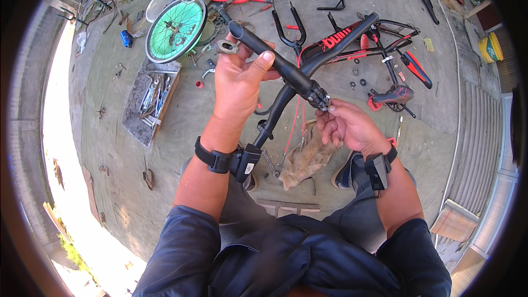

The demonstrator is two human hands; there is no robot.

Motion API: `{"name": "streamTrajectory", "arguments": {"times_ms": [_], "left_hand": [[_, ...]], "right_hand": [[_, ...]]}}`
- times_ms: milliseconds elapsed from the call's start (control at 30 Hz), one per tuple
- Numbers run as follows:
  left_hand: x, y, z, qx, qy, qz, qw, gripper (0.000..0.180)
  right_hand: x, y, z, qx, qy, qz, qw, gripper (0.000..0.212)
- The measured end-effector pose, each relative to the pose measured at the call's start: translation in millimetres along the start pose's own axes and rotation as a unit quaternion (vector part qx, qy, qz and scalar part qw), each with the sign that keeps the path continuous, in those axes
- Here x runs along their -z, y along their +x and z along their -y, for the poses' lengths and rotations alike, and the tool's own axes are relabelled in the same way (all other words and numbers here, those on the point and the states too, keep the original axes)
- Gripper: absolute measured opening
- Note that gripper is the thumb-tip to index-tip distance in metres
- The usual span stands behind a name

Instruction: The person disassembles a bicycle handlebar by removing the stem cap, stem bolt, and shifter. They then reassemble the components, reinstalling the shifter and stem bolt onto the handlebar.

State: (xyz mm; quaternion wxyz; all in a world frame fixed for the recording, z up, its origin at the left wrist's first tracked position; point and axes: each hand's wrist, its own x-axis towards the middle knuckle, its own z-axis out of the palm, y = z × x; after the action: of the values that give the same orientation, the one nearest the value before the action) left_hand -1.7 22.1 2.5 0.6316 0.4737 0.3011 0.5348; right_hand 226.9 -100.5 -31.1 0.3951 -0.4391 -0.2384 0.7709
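From where I stand, a black bike frame (330,44) lies at upper right. A black tube (287,70) slants across the centre. The left hand (235,77) grips it, thumb laid over the near side, fingers behind. The right hand (355,126) has thumb and forefinger pinching the clamp (317,97) at the tube's lower end. Writing noted: bold red lettering on the frame.

Smooth, faintly glossy tube (281,66), probably metal
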Motion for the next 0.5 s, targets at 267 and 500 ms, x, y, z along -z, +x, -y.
{"name": "streamTrajectory", "arguments": {"times_ms": [267,500], "left_hand": [[-0.4,-1.0,0.5,-0.001,0.008,-0.010,1.000,0.061],[8.9,3.5,1.0,-0.007,0.019,-0.046,0.999,0.048]], "right_hand": [[10.6,-4.1,10.3,0.010,-0.155,-0.120,0.981,0.023],[29.0,-15.6,19.6,-0.006,-0.195,-0.182,0.964,0.020]]}}
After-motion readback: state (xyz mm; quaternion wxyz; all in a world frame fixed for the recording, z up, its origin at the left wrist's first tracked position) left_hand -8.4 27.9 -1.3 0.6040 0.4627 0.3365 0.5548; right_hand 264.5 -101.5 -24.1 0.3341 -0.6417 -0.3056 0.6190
